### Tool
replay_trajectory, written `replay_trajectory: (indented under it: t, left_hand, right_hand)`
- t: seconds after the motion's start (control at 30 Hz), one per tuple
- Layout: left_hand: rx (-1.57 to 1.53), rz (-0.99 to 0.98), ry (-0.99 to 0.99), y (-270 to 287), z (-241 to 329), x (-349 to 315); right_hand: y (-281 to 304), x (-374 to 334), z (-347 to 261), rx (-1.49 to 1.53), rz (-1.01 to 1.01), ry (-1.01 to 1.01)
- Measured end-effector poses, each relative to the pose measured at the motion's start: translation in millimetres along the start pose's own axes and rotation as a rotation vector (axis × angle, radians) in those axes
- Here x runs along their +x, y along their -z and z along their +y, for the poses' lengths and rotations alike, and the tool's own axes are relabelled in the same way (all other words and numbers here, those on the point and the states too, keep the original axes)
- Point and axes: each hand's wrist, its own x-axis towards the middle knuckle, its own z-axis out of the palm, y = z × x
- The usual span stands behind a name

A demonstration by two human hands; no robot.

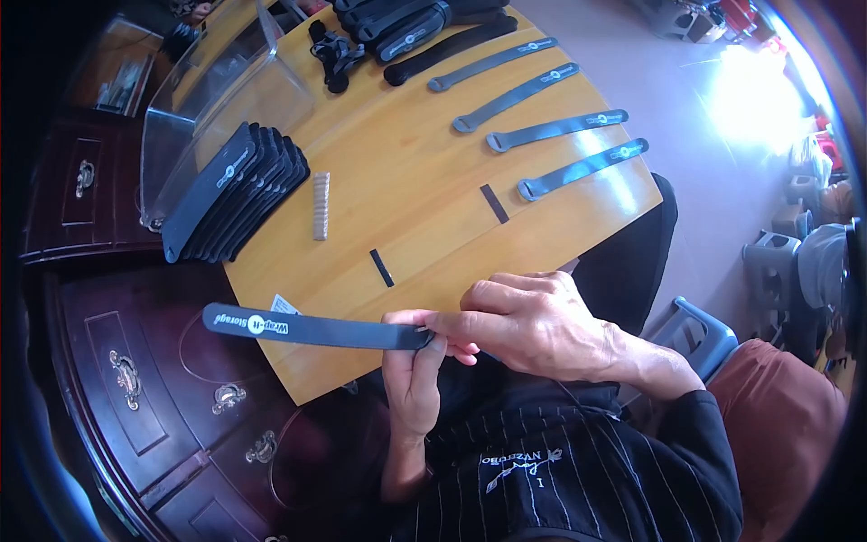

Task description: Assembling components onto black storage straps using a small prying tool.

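A dark grey strap with white print [343, 332] stretches leftward from my hands, over the near edge of the table. Its right end is pinched between the thumb and fingers of my left hand [414, 384]. My right hand [542, 330] is closed at that same end, fingertips meeting those of the left. A small pale bit shows between the fingertips, too small to name. Farther off, several similar grey straps [578, 169] lie spaced in a row along the table's right side. Two short dark strips, one [382, 267] nearer and one [495, 204] farther right, rest on the wood.
A fanned stack of dark straps [212, 194] lies on the table's left, by a clear plastic box [172, 135]. Beside it is a narrow beige ribbed strip [321, 206]. Black bundled straps [415, 36] fill the far edge. Dark wooden drawers [117, 361] stand left; a blue stool [713, 334] right.
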Motion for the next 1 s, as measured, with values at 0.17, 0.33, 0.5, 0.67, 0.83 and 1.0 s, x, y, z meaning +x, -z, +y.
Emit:
replay_trajectory:
  t: [0.17,0.33,0.5,0.67,0.83,1.0]
  left_hand:
    - [-0.044,0.04,0.013,-4.8,8.7,-0.9]
    - [-0.148,0.113,0.087,-10.7,19.3,-5.9]
    - [-0.147,0.064,0.156,-6.9,27.2,-10.8]
    - [-0.157,0.105,0.152,-9.9,23.5,-24.8]
    - [-0.1,0.217,0.243,-6.5,32.6,-35.6]
    - [-0.298,-0.025,0.418,-19.4,7.5,-66.2]
  right_hand:
    - [-4.5,1.2,-3.8,-0.043,0.043,-0.02]
    - [-9.8,2.9,-4.6,-0.037,0.063,-0.008]
    - [-7.5,4.9,-2.1,-0.003,0.047,0.029]
    - [-11.3,4.8,-2.1,0.007,0.061,0.097]
    - [-18.5,3.9,-2.0,-0.021,0.025,0.128]
    - [19.4,20.2,2.8,-0.027,0.122,-0.021]
